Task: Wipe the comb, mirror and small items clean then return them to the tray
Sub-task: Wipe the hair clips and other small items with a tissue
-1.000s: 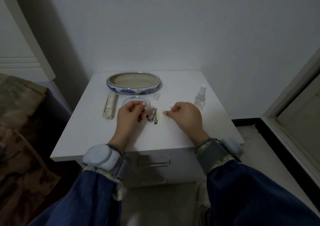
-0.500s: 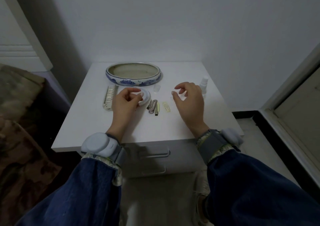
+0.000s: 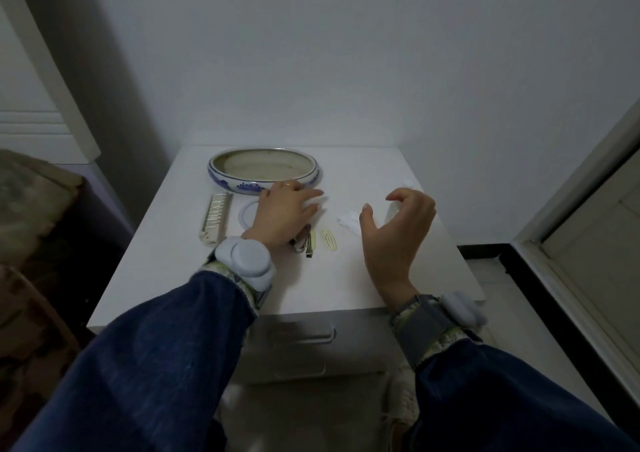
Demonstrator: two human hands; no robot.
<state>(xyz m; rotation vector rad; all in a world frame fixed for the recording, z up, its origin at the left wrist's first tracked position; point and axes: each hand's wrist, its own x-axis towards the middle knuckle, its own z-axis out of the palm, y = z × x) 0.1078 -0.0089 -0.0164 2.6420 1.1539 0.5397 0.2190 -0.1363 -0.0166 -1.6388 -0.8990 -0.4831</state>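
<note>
1. The right hand (image 3: 398, 223) hovers with fingers loosely curled round nothing, just beside the crumpled white wipe (image 3: 349, 221), which lies at its 9 o'clock on the white bedside cabinet top (image 3: 346, 278).
2. The left hand (image 3: 285, 214) lies flat, fingers straight, over the round clear-rimmed mirror (image 3: 246, 213).
3. The pale long-toothed comb (image 3: 216, 217) runs 12-to-6, beside the empty blue-and-white oval ceramic tray (image 3: 263, 171).
4. The right hand is nearer the wipe; I judge it takes that next.
</note>
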